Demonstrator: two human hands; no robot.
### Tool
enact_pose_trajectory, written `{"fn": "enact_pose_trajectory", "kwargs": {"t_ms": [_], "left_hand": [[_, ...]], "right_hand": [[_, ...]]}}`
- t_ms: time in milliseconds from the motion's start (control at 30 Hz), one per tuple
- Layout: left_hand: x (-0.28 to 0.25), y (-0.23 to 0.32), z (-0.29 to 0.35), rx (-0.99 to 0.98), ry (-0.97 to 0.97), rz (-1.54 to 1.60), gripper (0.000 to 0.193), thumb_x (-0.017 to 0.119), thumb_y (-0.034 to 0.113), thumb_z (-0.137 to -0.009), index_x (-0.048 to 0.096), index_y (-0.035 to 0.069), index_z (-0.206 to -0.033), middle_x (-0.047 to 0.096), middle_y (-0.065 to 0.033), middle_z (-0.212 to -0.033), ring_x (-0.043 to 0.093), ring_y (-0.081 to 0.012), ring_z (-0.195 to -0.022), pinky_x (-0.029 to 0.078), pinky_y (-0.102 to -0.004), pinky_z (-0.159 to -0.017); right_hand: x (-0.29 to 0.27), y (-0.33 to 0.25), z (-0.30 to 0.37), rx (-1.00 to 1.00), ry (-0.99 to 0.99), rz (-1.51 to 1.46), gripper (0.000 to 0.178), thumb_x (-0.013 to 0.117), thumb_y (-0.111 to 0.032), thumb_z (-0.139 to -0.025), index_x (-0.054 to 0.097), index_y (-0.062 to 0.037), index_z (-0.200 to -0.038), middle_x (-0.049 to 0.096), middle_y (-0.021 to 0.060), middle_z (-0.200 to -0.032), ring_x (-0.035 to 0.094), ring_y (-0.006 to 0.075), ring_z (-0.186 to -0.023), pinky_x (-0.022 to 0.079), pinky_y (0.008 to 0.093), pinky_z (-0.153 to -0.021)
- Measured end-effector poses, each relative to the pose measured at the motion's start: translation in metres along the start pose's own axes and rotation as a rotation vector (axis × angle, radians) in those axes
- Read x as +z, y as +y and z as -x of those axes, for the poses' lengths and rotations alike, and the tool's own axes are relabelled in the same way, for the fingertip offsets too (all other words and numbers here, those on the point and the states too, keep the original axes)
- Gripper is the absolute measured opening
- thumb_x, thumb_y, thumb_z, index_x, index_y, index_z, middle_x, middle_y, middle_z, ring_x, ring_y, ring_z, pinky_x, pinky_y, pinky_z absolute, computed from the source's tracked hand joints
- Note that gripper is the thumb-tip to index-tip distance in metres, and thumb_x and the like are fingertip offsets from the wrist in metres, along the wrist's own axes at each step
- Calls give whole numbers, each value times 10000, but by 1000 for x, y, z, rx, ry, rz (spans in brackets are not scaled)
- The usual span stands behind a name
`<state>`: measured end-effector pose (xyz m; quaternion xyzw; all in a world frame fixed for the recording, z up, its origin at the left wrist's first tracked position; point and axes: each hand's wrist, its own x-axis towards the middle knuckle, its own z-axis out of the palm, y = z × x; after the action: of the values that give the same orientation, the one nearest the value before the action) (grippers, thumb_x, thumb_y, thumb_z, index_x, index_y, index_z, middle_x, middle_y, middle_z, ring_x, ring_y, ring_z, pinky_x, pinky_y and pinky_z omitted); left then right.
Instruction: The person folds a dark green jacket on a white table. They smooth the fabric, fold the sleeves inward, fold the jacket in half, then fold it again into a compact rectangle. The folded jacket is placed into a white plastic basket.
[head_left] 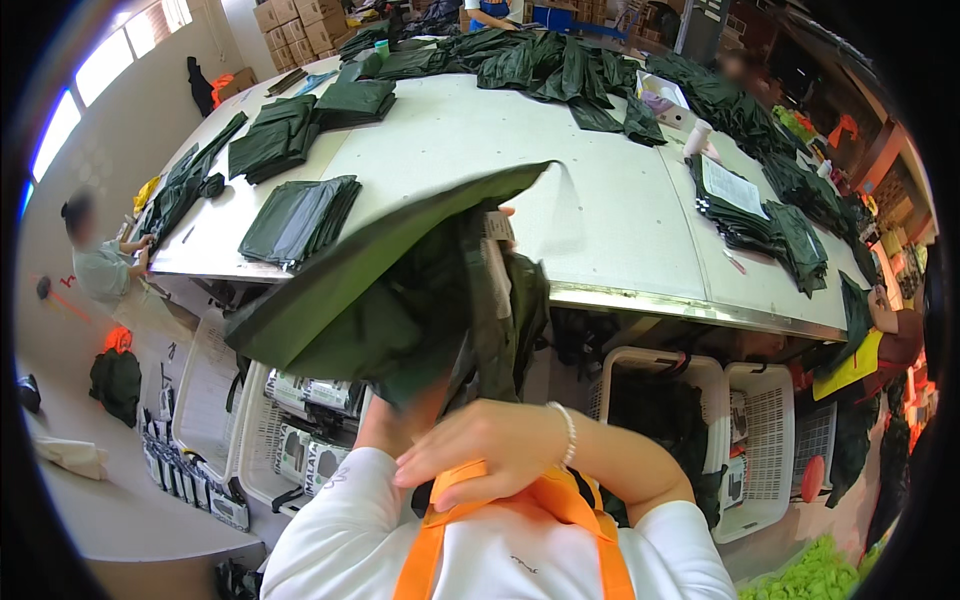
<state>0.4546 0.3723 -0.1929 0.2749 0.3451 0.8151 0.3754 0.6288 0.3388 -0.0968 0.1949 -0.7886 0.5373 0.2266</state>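
Observation:
A dark green garment of smooth, rainwear-like cloth is held up in front of me, above the near table edge. One wide panel flares out to the left, and a white label shows near its upper right. My left forearm rises beneath the cloth, and my left hand is nearly all hidden; only a bit of finger shows beside the label, closed on the garment. My right hand lies across my chest over the orange apron, fingers stretched toward my left forearm, holding nothing.
On the big white table lie folded green stacks at left, a heap at the far side and more garments at right. Plastic baskets stand below the edge. One person works at left; others are at the back and right.

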Motion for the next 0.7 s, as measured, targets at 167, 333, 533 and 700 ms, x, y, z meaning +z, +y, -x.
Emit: {"fn": "enact_pose_trajectory", "kwargs": {"t_ms": [167, 333, 533, 700], "left_hand": [[-8, 50, 7, 80, 19, -31, 353, 678, -6, -684, 426, 47, -926, 544, -88, -952, 497, -194, -884, 382, -290, -800], [-5, 48, 19, 253, 59, -183, 417, 681, -8, -684, 420, 45, -1004, 527, -76, -921, 485, -179, -859, 379, -285, -780], [16, 78, 17, 706, 93, -667, 499, 686, -9, -683, 413, 43, -1098, 506, -61, -884, 471, -161, -828, 374, -279, -756], [23, 105, -12, 944, 313, -796, 571, 689, -11, -683, 407, 41, -1176, 489, -49, -853, 459, -146, -802, 371, -274, -736]], "right_hand": [[1, 76, 65, 392, 521, 494, 841, 774, -199, -713, 309, -16, -1390, 284, 181, -1459, 307, 298, -1340, 265, 368, -1091], [48, 79, 49, 340, 393, 416, 1151, 821, -292, -657, 54, -8, -1467, 116, 250, -1503, 140, 389, -1397, 154, 424, -1121], [82, 95, 64, 303, 212, 569, 1075, 792, -377, -672, 145, -12, -1450, 127, 250, -1496, 172, 400, -1380, 171, 529, -1096], [81, 116, 57, 301, 537, 513, 541, 563, 115, -631, 576, -49, -1146, 621, 163, -1043, 614, 321, -970, 498, 375, -829]]}}
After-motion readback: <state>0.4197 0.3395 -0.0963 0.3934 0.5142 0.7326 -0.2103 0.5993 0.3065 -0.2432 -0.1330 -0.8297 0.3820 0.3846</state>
